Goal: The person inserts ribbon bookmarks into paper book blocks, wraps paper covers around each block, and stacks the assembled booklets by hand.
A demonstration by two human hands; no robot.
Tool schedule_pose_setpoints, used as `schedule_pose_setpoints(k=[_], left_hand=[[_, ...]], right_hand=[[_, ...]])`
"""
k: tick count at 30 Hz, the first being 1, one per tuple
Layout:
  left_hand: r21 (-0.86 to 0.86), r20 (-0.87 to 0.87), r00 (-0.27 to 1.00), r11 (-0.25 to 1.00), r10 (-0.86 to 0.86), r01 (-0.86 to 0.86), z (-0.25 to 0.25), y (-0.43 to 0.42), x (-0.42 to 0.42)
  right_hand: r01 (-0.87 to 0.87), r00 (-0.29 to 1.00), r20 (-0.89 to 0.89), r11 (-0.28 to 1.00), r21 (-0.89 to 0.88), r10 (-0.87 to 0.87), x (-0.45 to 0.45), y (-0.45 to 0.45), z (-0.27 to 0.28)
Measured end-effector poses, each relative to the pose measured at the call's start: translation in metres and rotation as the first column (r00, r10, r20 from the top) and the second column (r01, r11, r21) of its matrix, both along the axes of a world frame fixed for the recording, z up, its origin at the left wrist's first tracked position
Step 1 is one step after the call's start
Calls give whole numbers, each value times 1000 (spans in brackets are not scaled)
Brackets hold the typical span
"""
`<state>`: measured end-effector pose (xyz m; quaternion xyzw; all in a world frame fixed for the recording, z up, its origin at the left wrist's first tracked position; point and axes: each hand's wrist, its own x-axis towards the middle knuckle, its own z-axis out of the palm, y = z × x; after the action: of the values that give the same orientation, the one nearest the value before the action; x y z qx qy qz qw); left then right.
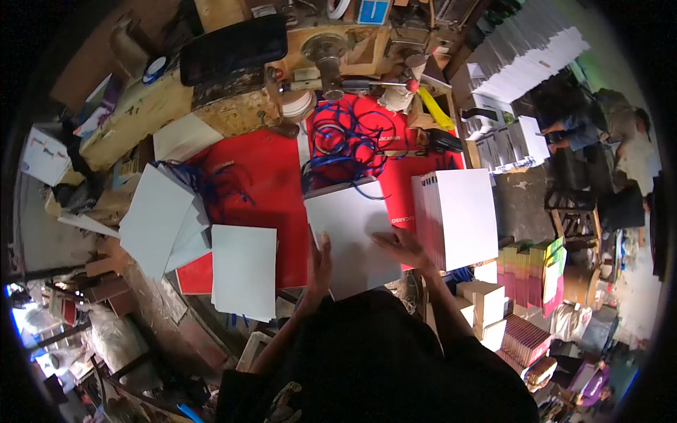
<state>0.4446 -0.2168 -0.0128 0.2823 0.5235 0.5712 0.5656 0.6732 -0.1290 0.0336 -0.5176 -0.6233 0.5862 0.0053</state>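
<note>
A plain white book block [352,225] lies slightly turned on the red sheets [282,190] in front of me. At its left edge, my left hand [321,261] grips it, thumb on top and the other fingers at the side. My right hand [400,247] rests on its right part with fingers spread out flat. Blue ribbons [345,137] lie tangled just beyond the block, and one loops over its far edge. To the right stands a stack of white book blocks [462,218]. Left of my left hand is another white stack [245,271].
Fanned white sheets [159,218] lie farther left, near more blue ribbons [218,183]. Behind the ribbons are a hammer-like tool with a red tip [411,85], a yellow object [436,108] and a worn wooden machine [233,99]. Boxes [482,303] stand low right; people are at the far right.
</note>
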Motion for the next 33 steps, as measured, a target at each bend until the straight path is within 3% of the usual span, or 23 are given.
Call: schedule_pose_setpoints(k=[1,2,4,5,7,9,11,12,14,15,16,17,18,19,21,22,23,24,25,27,30,32,33], left_hand=[[17,-183,981,998,-58,62,-4,-3,1],[12,-276,958,996,-79,86,-7,-7,2],[30,-477,877,996,-59,84,-11,-6,5],[10,-523,852,999,-35,47,-9,-3,7],[-14,-573,819,1000,-6,-2,2,3,11],[-15,-555,831,1000,-31,27,19,7,9],[-101,-603,796,995,-49,-15,8,8,8],[-12,-669,743,1000,10,-24,9,7,9],[158,-748,634,981,194,-114,14,8,18],[161,-743,637,979,205,-127,32,12,19],[184,-891,403,978,210,-102,59,16,19],[198,-969,137,977,207,-73,76,20,18],[184,-954,244,983,174,20,80,26,17],[193,-950,250,981,185,9,75,33,18],[51,-971,240,959,-18,279,62,51,22],[31,-990,142,966,-6,258,64,58,27],[40,-989,145,966,3,257,68,65,31],[9,-991,129,969,-23,246,72,71,35],[-26,-993,109,971,-53,236,76,75,36],[-60,-996,53,964,-76,261,78,81,35],[81,-996,56,953,67,291,68,88,33],[93,-995,72,951,75,294,63,89,30],[88,-995,77,950,68,300,60,88,30]], right_hand=[[-20,1000,-9,1000,-5,20,-3,1,-4],[-19,959,255,864,503,-128,-13,2,2],[-27,934,205,514,857,-293,-31,26,28],[94,979,23,548,831,-203,-52,57,70],[18,983,-113,543,840,142,-86,95,70],[-218,917,2,497,840,399,-121,125,46],[-269,800,12,342,900,599,-144,148,15],[-273,761,22,289,917,649,-151,158,16],[-262,795,30,298,918,606,-154,191,23],[-275,807,61,282,919,587,-149,208,31],[-288,800,71,277,917,595,-138,220,39],[-393,833,199,298,870,516,-125,232,51],[-486,840,330,324,812,431,-118,239,65],[-495,833,341,312,811,436,-116,237,87],[-886,457,840,234,400,293,-110,219,128],[-822,564,761,312,477,321,-116,206,133],[-700,689,544,242,672,479,-120,201,117],[-519,721,289,215,827,630,-124,195,100],[-559,684,268,251,791,678,-135,176,101],[-487,609,244,113,866,755,-150,163,63],[-548,599,248,164,820,761,-167,155,43],[-646,525,423,22,763,738,-170,158,41],[-649,528,420,32,760,738,-167,159,39]])
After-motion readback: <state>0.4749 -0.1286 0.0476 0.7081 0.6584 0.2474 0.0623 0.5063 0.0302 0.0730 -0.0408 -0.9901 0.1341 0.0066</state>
